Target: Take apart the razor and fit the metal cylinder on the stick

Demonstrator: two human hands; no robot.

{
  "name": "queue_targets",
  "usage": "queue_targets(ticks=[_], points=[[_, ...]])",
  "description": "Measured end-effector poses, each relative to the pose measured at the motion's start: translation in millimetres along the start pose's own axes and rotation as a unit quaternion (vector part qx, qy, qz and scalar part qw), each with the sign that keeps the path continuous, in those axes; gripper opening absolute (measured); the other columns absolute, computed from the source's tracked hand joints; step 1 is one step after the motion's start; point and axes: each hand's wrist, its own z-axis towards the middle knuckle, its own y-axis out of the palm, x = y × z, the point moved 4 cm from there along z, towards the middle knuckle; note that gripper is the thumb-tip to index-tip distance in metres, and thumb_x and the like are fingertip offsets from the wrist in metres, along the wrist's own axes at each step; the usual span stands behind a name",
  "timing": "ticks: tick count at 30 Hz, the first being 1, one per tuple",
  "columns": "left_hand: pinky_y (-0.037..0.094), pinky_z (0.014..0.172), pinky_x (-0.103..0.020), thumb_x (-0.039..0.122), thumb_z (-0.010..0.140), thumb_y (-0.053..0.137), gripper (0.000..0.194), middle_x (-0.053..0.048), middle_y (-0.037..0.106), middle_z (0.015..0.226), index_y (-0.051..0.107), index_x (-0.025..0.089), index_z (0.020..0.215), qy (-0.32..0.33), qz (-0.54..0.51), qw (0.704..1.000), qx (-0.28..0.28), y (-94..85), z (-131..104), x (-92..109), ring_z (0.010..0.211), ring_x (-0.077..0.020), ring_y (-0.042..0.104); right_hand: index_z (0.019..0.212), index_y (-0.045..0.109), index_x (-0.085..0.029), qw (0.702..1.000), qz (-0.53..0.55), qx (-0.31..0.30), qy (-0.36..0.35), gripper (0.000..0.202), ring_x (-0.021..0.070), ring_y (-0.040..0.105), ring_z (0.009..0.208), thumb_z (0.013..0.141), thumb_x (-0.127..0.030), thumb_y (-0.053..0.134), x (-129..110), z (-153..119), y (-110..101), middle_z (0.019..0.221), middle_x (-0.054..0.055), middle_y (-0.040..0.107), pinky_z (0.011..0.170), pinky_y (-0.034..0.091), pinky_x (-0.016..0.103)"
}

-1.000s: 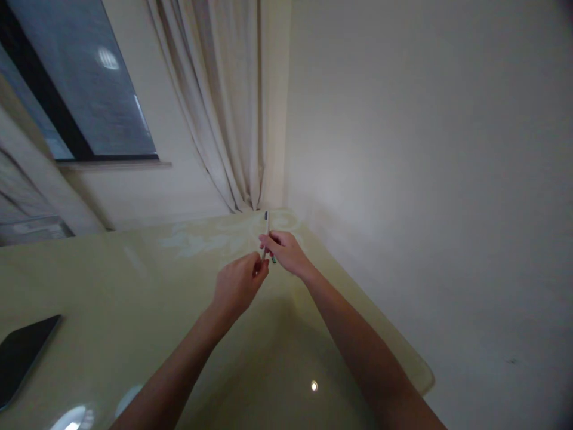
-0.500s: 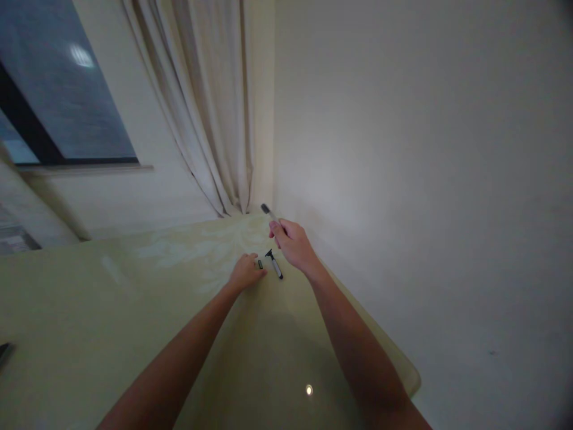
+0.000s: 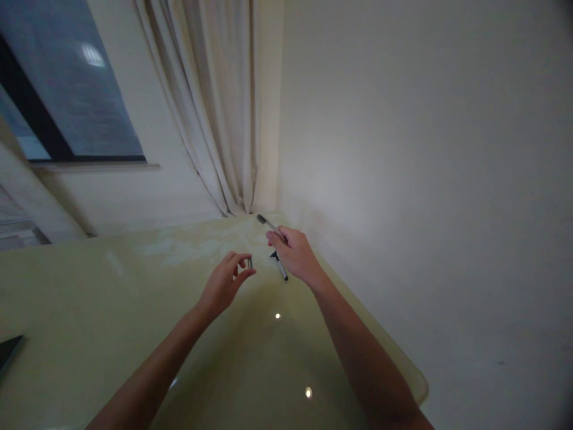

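Note:
A small dark rectangular razor cartridge [image 3: 249, 263] is pinched between the thumb and fingers of my left hand [image 3: 227, 279], just above the table. My right hand [image 3: 293, 251] grips a toothbrush [image 3: 271, 226] by its pale handle, its dark head pointing up and to the left. Below my right hand a razor [image 3: 281, 267] with a dark head and grey-and-black handle lies on the table. The right hand partly overlaps the razor's upper end from this view.
The glossy yellow-green table [image 3: 134, 310] meets a white wall [image 3: 403, 179] on the right. Behind it hang a pale curtain [image 3: 224, 107] and a window [image 3: 107, 101]. A dark flat object [image 3: 9, 352] lies at the left edge.
My left hand has closed on the razor cartridge, lifted it and drawn it left, away from the razor. My right hand has come slightly lower with the toothbrush.

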Motion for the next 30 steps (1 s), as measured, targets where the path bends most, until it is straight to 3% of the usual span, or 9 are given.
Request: queue_targets(ticks=[4,6,9,12,15,20,23,30], points=[[0.049,0.067,-0.027,0.038,0.099,0.064,0.03,-0.001,0.06,0.094,0.066,0.022,0.125,0.077,-0.034,0.992,0.093,-65.1,-24,23,0.071,-0.0149,0.056,0.079,0.071,-0.017,0.997,0.056,-0.058,0.003,0.035,0.0121,0.044,0.059,0.101,-0.043,0.061,-10,-10,17,0.062,-0.004,0.052,0.059,0.028,0.027],[0.049,0.066,-0.026,0.039,0.1,0.064,0.03,0.0,0.059,0.093,0.066,0.023,0.126,0.11,-0.018,0.988,0.108,-90.3,-31,39,0.07,-0.0142,0.055,0.082,0.073,-0.016,0.99,0.088,-0.107,-0.005,0.036,0.0119,0.044,0.06,0.099,-0.046,0.062,-22,-12,26,0.065,-0.003,0.054,0.058,0.029,0.027],[0.05,0.068,-0.026,0.04,0.102,0.063,0.03,-0.001,0.059,0.094,0.065,0.022,0.126,0.134,0.031,0.979,0.151,-120.0,-38,58,0.071,-0.0138,0.055,0.081,0.074,-0.016,0.979,0.112,-0.17,-0.029,0.037,0.0116,0.043,0.061,0.097,-0.048,0.065,-46,-7,38,0.066,-0.003,0.054,0.057,0.028,0.027],[0.051,0.07,-0.028,0.041,0.102,0.063,0.032,-0.002,0.06,0.095,0.065,0.022,0.128,0.137,0.082,0.969,0.19,-138.6,-42,65,0.071,-0.0143,0.056,0.084,0.075,-0.016,0.968,0.159,-0.186,-0.051,0.029,0.0118,0.045,0.063,0.096,-0.04,0.065,-67,3,50,0.069,-0.003,0.056,0.059,0.029,0.027],[0.052,0.071,-0.029,0.042,0.104,0.06,0.033,-0.003,0.062,0.098,0.063,0.022,0.13,0.136,0.108,0.964,0.2,-146.1,-46,61,0.075,-0.0158,0.059,0.081,0.072,-0.017,0.959,0.202,-0.193,-0.048,0.028,0.0115,0.041,0.061,0.094,-0.04,0.065,-78,8,65,0.065,-0.004,0.049,0.057,0.028,0.027],[0.052,0.07,-0.03,0.043,0.103,0.061,0.034,-0.004,0.063,0.099,0.063,0.022,0.13,0.121,0.128,0.966,0.187,-148.4,-47,54,0.075,-0.0159,0.06,0.076,0.068,-0.018,0.958,0.217,-0.176,-0.065,0.027,0.012,0.039,0.061,0.093,-0.039,0.065,-76,9,79,0.064,-0.004,0.046,0.057,0.027,0.027],[0.051,0.067,-0.029,0.045,0.1,0.065,0.036,-0.003,0.063,0.098,0.065,0.023,0.128,0.107,0.111,0.973,0.169,-146.8,-45,54,0.07,-0.0144,0.057,0.075,0.066,-0.019,0.959,0.212,-0.182,-0.057,0.028,0.0122,0.039,0.061,0.093,-0.04,0.065,-68,6,78,0.064,-0.004,0.045,0.058,0.028,0.027],[0.051,0.064,-0.027,0.04,0.097,0.071,0.032,-0.002,0.062,0.096,0.068,0.023,0.125,0.148,0.076,0.971,0.174,-133.7,-47,61,0.073,-0.0145,0.057,0.077,0.068,-0.017,0.955,0.226,-0.193,-0.019,0.026,0.0116,0.039,0.061,0.091,-0.039,0.068,-52,-3,64,0.064,-0.004,0.046,0.058,0.027,0.028]])
